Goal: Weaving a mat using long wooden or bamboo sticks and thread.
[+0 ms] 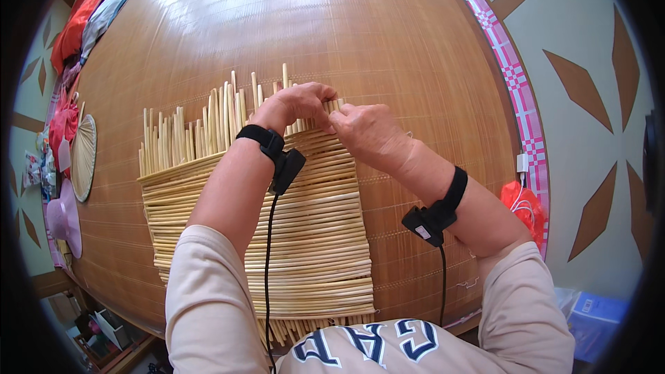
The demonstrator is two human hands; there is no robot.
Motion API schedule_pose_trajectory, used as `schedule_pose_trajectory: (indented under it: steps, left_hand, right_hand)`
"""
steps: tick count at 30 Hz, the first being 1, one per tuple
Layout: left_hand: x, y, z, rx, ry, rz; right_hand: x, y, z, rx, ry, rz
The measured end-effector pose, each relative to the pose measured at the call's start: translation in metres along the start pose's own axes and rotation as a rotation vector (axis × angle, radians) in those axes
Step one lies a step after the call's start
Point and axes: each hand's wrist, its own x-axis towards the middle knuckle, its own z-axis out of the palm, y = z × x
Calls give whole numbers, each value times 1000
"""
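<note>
A mat of pale yellow plant stalks (315, 225) lies before me, its crosswise stalks packed side by side. Along its far edge, stalk ends (220, 114) of uneven length stick out away from me. At the far right corner my left hand (301, 104) curls closed over several of these ends. My right hand (370, 131) is closed against the same corner, thumb and fingers pinched beside the left fingertips. Short stalk tips (334, 105) show between the two hands. The fingers hide how exactly they are gripped.
Beneath everything is a brown bamboo sleeping mat (429, 55). A woven hand fan (84, 159) and a pink hat (64, 218) lie at the left edge. Red and grey cloth is piled far left. A red plastic bag (524, 208) with a white cable sits at right.
</note>
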Motion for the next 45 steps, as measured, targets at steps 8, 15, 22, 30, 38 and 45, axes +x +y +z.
schedule_pose_trajectory:
  steps: [8,15,22,30,38,45]
  left_hand:
    - [1,-5,3,65,62,8]
    - [21,-15,4,239,29,36]
    - [7,0,1,332,-37,24]
    - [23,-14,3,286,-107,-23]
    - [8,-11,0,275,-28,112]
    - [11,-16,4,26,-84,35]
  right_hand:
    - [22,-6,-10,-201,-310,-94]
    - [37,-16,-10,-306,-559,-57]
    - [47,-19,-18,-269,-697,12]
    - [58,-35,-18,-355,-733,22]
    - [51,-29,-14,-294,-648,69]
    - [45,-24,-6,-330,-621,11]
